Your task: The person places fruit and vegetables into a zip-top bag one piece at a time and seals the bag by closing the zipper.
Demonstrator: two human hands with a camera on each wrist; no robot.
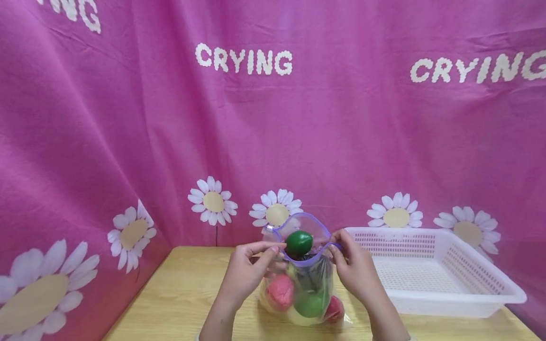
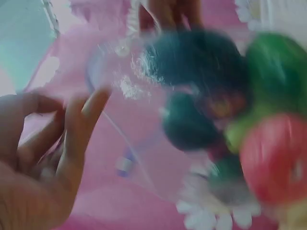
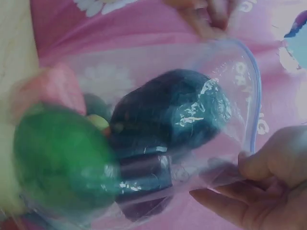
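Fingers are pinching the purple zip rim of a clear plastic bag [image 1: 304, 279] on both sides: our left hand [image 1: 247, 272] is gripping the rim at its left, thumb and forefinger curled onto it, and our right hand [image 1: 354, 267] is gripping the rim at its right in the same way, so the mouth is gaping wide between them. The bag is standing upright near the front edge of the desk [image 1: 183, 293], about midway along it, and we are holding it stuffed with toy fruit: a dark green piece [image 1: 298, 244] is poking out of the opening, with a pink piece [image 1: 280, 291], a lighter green piece [image 1: 310, 304] and a red piece [image 1: 334, 309] packed lower down. In the right wrist view the dark piece [image 3: 172, 112] is pressing against the film just under the rim, beside our fingertips [image 3: 249, 160]; the left wrist view is too blurred to add much. We judge that the top piece is sitting high enough to roll out if the bag tips or either pinch slips, and the thin rim could slide from our fingers. Both forearms are reaching in from the front edge, wrists raised, palms facing each other. A white perforated basket [image 1: 469, 279] is lying toward the right edge, just beside the bag, before the pink daisy cloth [image 1: 128, 142].
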